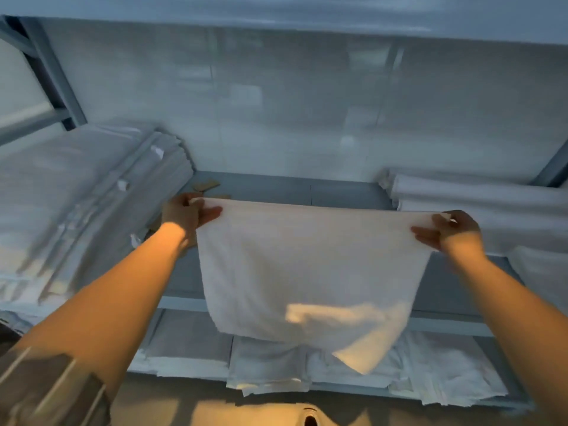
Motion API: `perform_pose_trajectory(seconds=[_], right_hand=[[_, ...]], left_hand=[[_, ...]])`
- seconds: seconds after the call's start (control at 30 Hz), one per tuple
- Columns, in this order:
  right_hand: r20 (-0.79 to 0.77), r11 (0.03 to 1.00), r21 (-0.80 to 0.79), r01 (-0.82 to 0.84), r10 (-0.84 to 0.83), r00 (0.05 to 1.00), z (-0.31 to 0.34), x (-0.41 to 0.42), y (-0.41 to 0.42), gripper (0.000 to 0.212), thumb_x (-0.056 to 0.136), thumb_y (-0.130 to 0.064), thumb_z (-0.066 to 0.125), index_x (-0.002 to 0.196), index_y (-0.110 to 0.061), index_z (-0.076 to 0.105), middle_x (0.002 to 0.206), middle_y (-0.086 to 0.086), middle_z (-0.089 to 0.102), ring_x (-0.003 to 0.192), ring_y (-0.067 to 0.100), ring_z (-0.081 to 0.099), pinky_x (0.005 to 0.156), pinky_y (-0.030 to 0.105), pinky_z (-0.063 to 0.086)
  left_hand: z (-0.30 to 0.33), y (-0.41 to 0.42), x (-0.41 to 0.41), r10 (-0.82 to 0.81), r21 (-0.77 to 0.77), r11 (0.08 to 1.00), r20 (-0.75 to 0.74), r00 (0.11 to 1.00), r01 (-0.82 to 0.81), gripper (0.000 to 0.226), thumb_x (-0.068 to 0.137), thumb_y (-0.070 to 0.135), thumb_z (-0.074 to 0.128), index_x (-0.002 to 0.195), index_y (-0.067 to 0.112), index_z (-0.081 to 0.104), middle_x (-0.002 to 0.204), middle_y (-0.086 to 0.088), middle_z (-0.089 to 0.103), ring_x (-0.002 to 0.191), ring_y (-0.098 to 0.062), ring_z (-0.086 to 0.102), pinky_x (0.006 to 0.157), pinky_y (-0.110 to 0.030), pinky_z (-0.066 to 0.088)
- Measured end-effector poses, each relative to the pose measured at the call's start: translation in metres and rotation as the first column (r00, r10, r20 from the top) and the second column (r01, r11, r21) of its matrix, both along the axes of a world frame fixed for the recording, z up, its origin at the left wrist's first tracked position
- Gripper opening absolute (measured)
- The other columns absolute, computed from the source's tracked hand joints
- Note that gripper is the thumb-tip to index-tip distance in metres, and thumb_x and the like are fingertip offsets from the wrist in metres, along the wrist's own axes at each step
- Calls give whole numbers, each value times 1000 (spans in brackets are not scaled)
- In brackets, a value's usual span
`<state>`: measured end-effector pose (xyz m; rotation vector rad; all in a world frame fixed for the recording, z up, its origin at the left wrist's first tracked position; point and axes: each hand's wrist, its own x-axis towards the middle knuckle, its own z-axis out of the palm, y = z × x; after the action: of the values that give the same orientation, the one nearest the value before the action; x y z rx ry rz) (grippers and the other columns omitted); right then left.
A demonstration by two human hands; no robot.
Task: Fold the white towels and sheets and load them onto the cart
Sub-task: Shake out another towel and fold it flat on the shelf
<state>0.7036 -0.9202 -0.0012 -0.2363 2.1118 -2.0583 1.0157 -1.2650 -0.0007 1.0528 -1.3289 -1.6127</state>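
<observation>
Nearest the camera, a striped sleeve [46, 388] is seen at lower left, with both bare forearms reaching forward and up. Warm light falls on the forearms; the rest is seen in dim bluish light.

A white towel [307, 272] is held stretched between the two hands in front of a metal shelving unit [445, 324]. Its top edge is drawn nearly level; the body hangs down freely, with the lower right corner lifted and curled outward. The left hand [187, 213] pinches the top left corner, thumb over the front of the cloth, fingers curled behind. The right hand [451, 230] pinches the top right corner in the same manner, thumb on the front.

Below the towel, on the lower shelf, folded white linens [430, 370] are laid in flat piles side by side.

Behind the towel, the middle shelf board [292, 189] lies bare at its centre. A tall stack of folded sheets [86, 204] fills its left end, with small tags showing along the folds. A lower stack of folded white linens [491, 204] sits at its right end. A few small tan scraps [206, 185] lie by the left stack.

Farthest back, a pale wall [307, 103] is seen, blurred.
</observation>
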Motion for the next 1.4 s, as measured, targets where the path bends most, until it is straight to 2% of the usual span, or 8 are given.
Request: perform_pose_trajectory(seconds=[0.27, 0.53, 0.67, 0.77, 0.87, 0.97, 1.07, 1.4], right_hand=[[-104, 998, 57, -1, 7, 995, -96, -105, -101, 25, 98, -1, 43, 77, -16, 39, 84, 10, 43, 47, 14, 66, 55, 26, 59], [-185, 951, 288, 113, -61, 981, -202, -188, -179, 7, 97, -17, 49, 93, -12, 46, 92, 11, 66, 66, 17, 70, 55, 30, 53], [-257, 908, 404, 108, 0, 966, -211, -212, -207, 25, 95, -16, 53, 115, -3, 48, 116, 22, 59, 104, 35, 60, 86, 42, 49], [-184, 863, 452, 225, -157, 970, -189, -212, -228, 52, 96, -5, 49, 144, 2, 27, 148, 19, 33, 135, 32, 35, 110, 41, 31], [-523, 753, 656, 54, 402, 751, -210, -166, -241, 54, 95, -18, 55, 144, -12, 35, 151, 12, 29, 138, 29, 31, 113, 45, 26], [-342, 398, 917, 39, 729, 593, -233, -125, -271, 53, 96, -55, 32, 147, -43, 22, 159, -9, 11, 146, 17, 13, 117, 52, 7], [-176, 197, 980, 29, 788, 589, -234, -130, -291, 58, 90, -71, 13, 144, -56, 4, 159, -20, -3, 147, 14, -4, 113, 61, -4], [-162, 167, 984, 59, 718, 676, -235, -207, -306, 66, 85, -77, 10, 146, -52, 2, 160, -14, -4, 148, 16, -3, 115, 56, -1]], left_hand=[[-102, -98, -105, -73, -42, 997, -53, 996, 71, 16, 100, -5, 35, 106, 2, 48, 96, -11, 44, 61, -14, 70, 80, -35, 57], [-206, -173, -202, -76, -84, 994, 11, 997, 77, 18, 100, -6, 33, 102, 7, 46, 96, -10, 44, 55, -11, 68, 61, -24, 59], [-222, -195, -227, -46, -313, 943, 227, 973, 117, 35, 95, 2, 53, 128, 8, 44, 115, -14, 47, 72, -2, 65, 58, -11, 51], [-213, -196, -236, 36, -523, 821, 448, 894, 228, 61, 90, 5, 60, 144, 14, 33, 135, -16, 41, 107, -28, 55, 83, -23, 49], [-213, -150, -260, 67, -695, 577, 563, 824, 429, 49, 90, 29, 56, 137, 19, 49, 140, -13, 41, 124, -31, 47, 104, -35, 35], [-236, -95, -290, 88, -412, 395, 907, 413, 821, 68, 83, 75, 20, 146, 48, 18, 159, 8, 13, 145, -30, 13, 109, -63, 9], [-249, -96, -303, 151, -304, 391, 952, 266, 868, 82, 66, 87, -5, 142, 55, -7, 159, 15, -7, 147, -31, -8, 102, -73, -5], [-245, -182, -329, 178, -296, 454, 954, 240, 841, 75, 71, 88, 1, 141, 59, -5, 158, 22, -6, 147, -25, -4, 102, -74, 0]])
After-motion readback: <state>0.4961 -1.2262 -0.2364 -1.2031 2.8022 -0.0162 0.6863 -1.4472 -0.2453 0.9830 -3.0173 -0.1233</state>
